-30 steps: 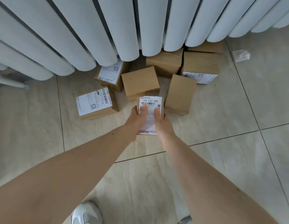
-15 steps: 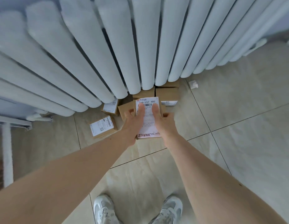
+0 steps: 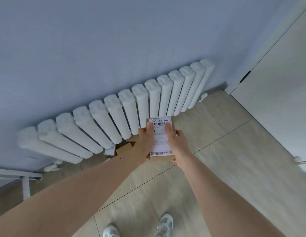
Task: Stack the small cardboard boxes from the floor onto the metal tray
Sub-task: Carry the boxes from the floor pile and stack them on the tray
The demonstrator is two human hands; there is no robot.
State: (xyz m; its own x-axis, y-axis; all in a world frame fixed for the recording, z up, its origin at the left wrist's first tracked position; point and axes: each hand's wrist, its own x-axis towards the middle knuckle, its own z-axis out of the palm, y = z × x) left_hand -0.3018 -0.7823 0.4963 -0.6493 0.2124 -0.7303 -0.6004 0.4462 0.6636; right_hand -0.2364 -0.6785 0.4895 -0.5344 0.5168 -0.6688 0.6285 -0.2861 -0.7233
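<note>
A: Where is the box?

B: Up off the floor, held between both hands just right of the frame's centre. Its white label faces the camera, with "766 L57 480" printed along the top edge and a barcode under that.

A: How do the hands have it?

B: The left hand grips the box's 9 o'clock side, thumb laid over the label near the barcode, fingers curled round the edge. The right hand grips the 3 o'clock side the same way, thumb on the label, fingers wrapped behind the box. Both are closed firmly on it; what the fingers do under the box is hidden.

A: Any other boxes?

B: Yes, a few brown boxes on the floor at about 8 o'clock from the held one, at the foot of the radiator. The left forearm covers part of them, so I cannot tell how many. One shows a white label.

A: And round about?

B: The white radiator runs from 9 o'clock up toward 1 o'clock against a blue wall. A white door stands at 3 o'clock. A white metal frame shows at the 8 o'clock edge. Two grey-and-white shoes stand on the tiles at 6 o'clock.
</note>
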